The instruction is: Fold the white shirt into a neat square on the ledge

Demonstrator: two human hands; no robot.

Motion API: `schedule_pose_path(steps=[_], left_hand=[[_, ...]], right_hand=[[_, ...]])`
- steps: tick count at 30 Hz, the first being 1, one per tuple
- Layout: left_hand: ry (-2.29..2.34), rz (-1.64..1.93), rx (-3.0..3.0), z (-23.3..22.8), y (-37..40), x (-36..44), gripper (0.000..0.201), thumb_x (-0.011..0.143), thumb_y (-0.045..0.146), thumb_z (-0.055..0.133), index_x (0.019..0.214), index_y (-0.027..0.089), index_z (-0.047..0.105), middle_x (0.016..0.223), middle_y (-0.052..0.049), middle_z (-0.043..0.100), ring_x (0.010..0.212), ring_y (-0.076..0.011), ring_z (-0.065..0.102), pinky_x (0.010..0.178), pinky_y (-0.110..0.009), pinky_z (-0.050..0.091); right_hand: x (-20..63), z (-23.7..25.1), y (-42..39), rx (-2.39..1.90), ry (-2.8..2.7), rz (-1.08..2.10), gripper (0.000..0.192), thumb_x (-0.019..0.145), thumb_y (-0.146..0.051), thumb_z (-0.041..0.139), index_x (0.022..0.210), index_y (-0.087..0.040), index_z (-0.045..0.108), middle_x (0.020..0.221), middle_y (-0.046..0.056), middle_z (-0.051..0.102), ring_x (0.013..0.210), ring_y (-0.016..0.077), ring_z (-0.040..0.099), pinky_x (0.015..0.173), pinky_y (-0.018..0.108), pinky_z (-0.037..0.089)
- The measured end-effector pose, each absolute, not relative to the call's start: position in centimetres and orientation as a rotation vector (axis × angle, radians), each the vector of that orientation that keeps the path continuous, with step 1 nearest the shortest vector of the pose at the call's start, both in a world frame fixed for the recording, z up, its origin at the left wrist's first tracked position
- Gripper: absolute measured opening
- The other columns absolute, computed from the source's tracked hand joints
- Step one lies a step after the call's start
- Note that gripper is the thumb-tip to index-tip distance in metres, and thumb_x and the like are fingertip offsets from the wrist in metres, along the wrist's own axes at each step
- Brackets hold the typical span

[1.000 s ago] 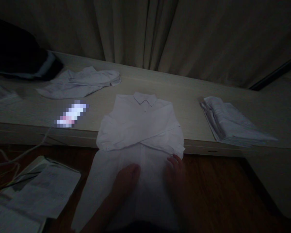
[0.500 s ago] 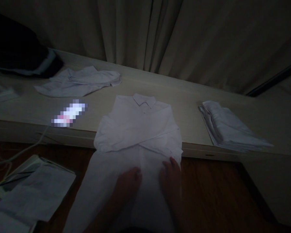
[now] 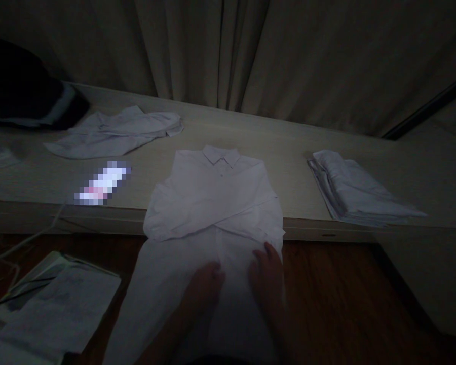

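A white collared shirt (image 3: 213, 197) lies face up with its collar on the pale ledge (image 3: 289, 152) and its lower half hanging over the front edge toward me. Both sleeves are folded across the chest. My left hand (image 3: 205, 284) rests flat on the shirt's lower front, just below the crossed sleeves. My right hand (image 3: 268, 276) presses flat on the cloth beside it, near the shirt's right edge. Neither hand grips anything; the fingers lie spread on the fabric. The room is very dim.
A stack of folded white shirts (image 3: 355, 190) sits on the ledge at right. A crumpled white garment (image 3: 116, 132) and a dark bundle (image 3: 23, 96) lie at left. A lit screen (image 3: 102, 182) with a cable is nearby. More cloth (image 3: 45, 309) lies on the wooden floor.
Both hands have slid a little up the shirt's lower front toward the crossed sleeves and closer together. The view shifted slightly.
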State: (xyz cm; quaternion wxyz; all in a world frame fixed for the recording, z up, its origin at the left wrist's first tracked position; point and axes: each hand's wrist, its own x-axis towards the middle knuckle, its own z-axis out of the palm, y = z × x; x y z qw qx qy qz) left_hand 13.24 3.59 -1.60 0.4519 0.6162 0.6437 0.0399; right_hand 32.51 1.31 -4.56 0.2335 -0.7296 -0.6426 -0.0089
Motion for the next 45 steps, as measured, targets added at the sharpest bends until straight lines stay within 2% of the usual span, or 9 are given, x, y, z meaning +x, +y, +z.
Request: schedule_pose_path(steps=[10, 20, 23, 27, 30, 33, 36, 40, 45], left_hand=[[1.607, 0.025, 1.614, -4.7, 3.9, 12.8, 0.031, 0.084, 0.038, 0.038, 0.093, 0.018, 0.059, 0.095, -0.008, 0.067, 0.086, -0.0189, 0.058, 0.079, -0.032, 0.041], [1.532, 0.011, 1.697, -4.2, 3.9, 12.4, 0.029, 0.083, 0.028, 0.035, 0.091, 0.021, 0.061, 0.090, -0.007, 0.068, 0.084, -0.0191, 0.060, 0.081, -0.032, 0.043], [1.519, 0.032, 1.699, -3.5, 4.0, 12.1, 0.029, 0.082, 0.028, 0.037, 0.094, 0.024, 0.063, 0.097, -0.007, 0.069, 0.091, -0.0212, 0.062, 0.085, -0.033, 0.044], [1.531, 0.059, 1.684, -3.8, 3.7, 12.0, 0.034, 0.077, 0.027, 0.044, 0.105, 0.029, 0.062, 0.118, -0.005, 0.066, 0.115, -0.0230, 0.057, 0.100, -0.034, 0.040], [1.542, 0.111, 1.626, -4.5, 3.3, 12.3, 0.040, 0.073, 0.027, 0.046, 0.110, 0.032, 0.060, 0.126, -0.003, 0.062, 0.121, -0.0229, 0.053, 0.104, -0.034, 0.038], [1.540, 0.197, 1.535, -5.2, 3.2, 12.7, 0.044, 0.067, 0.027, 0.049, 0.109, 0.035, 0.060, 0.121, 0.000, 0.065, 0.118, -0.0241, 0.055, 0.104, -0.037, 0.040], [1.522, 0.291, 1.459, -5.7, 3.5, 13.1, 0.048, 0.064, 0.028, 0.049, 0.110, 0.030, 0.061, 0.119, -0.003, 0.067, 0.115, -0.0247, 0.058, 0.103, -0.037, 0.041], [1.506, 0.360, 1.400, -6.0, 3.8, 13.2, 0.052, 0.065, 0.029, 0.047, 0.115, 0.020, 0.060, 0.125, -0.007, 0.063, 0.118, -0.0228, 0.056, 0.104, -0.031, 0.040], [1.510, 0.384, 1.359, -5.4, 3.7, 12.4, 0.051, 0.071, 0.033, 0.045, 0.119, 0.020, 0.056, 0.131, -0.008, 0.059, 0.122, -0.0217, 0.052, 0.103, -0.030, 0.040]], right_hand=[[32.8, -4.5, 1.0, -2.009, -1.819, -0.038, 0.025, 0.078, -0.020, 0.052, 0.100, -0.016, 0.064, 0.131, 0.019, 0.047, 0.123, 0.0317, 0.043, 0.098, 0.051, 0.042], [32.9, -4.5, 1.2, -2.004, -1.854, -0.095, 0.025, 0.078, -0.019, 0.051, 0.100, -0.016, 0.063, 0.129, 0.018, 0.048, 0.121, 0.0315, 0.045, 0.097, 0.051, 0.044], [32.8, -4.6, 1.3, -2.015, -1.846, -0.108, 0.026, 0.078, -0.018, 0.051, 0.100, -0.016, 0.064, 0.129, 0.018, 0.049, 0.120, 0.0322, 0.046, 0.096, 0.051, 0.045], [32.9, -5.3, 1.0, -2.035, -1.815, -0.053, 0.027, 0.078, -0.019, 0.050, 0.099, -0.016, 0.065, 0.129, 0.020, 0.050, 0.120, 0.0352, 0.047, 0.097, 0.054, 0.044], [33.1, -5.7, 0.8, -2.022, -1.752, -0.049, 0.027, 0.077, -0.023, 0.052, 0.101, -0.025, 0.066, 0.129, 0.014, 0.053, 0.120, 0.0355, 0.049, 0.098, 0.055, 0.044], [33.5, -5.5, 1.1, -1.975, -1.796, -0.126, 0.029, 0.075, -0.026, 0.055, 0.100, -0.035, 0.065, 0.126, 0.006, 0.058, 0.116, 0.0343, 0.054, 0.093, 0.054, 0.048], [33.8, -4.8, 1.4, -1.931, -1.869, -0.196, 0.030, 0.073, -0.025, 0.056, 0.101, -0.033, 0.065, 0.120, 0.007, 0.062, 0.110, 0.0346, 0.058, 0.088, 0.053, 0.050], [32.1, -4.0, 1.0, -1.864, -1.944, -0.146, 0.037, 0.074, -0.023, 0.056, 0.110, -0.026, 0.062, 0.122, 0.011, 0.060, 0.117, 0.0352, 0.054, 0.092, 0.051, 0.048], [27.6, -4.3, 0.1, -1.755, -2.067, 0.066, 0.040, 0.076, -0.026, 0.055, 0.115, -0.036, 0.059, 0.112, 0.004, 0.065, 0.105, 0.0284, 0.060, 0.083, 0.041, 0.053]])
